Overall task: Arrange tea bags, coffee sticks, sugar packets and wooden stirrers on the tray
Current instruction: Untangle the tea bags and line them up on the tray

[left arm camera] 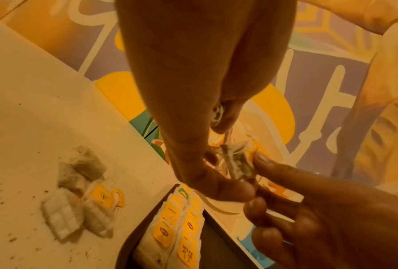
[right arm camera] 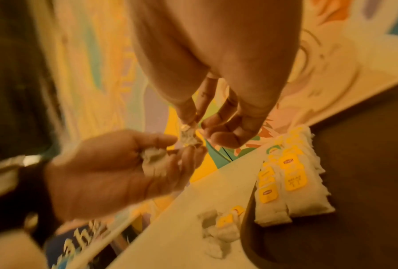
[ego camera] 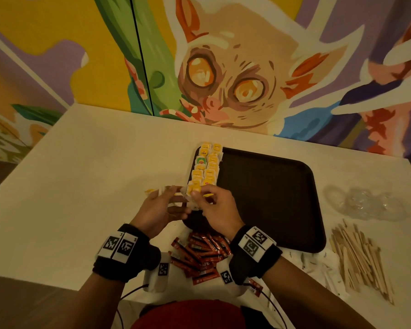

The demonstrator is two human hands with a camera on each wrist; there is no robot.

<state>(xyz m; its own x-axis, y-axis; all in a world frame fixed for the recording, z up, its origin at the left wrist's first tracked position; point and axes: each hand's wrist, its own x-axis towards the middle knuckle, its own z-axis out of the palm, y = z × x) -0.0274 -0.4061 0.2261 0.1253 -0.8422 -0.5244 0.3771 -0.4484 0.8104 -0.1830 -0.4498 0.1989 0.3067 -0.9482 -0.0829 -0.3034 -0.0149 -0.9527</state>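
Hands meet above the dark plastic tray's [ego camera: 271,198] near-left corner: left hand [ego camera: 157,210] and right hand [ego camera: 216,210] both pinch one white paper tea bag [left arm camera: 237,163], probably untangling its string before extending the yellow-tagged tea bag rows [ego camera: 205,169].

This looks like a café or hospitality break area. A bright painted mural [ego camera: 235,74] of a wide-eyed animal fills the upper frame behind a plain white table [ego camera: 86,176], where a dark serving tray [ego camera: 282,198] sits at centre right.
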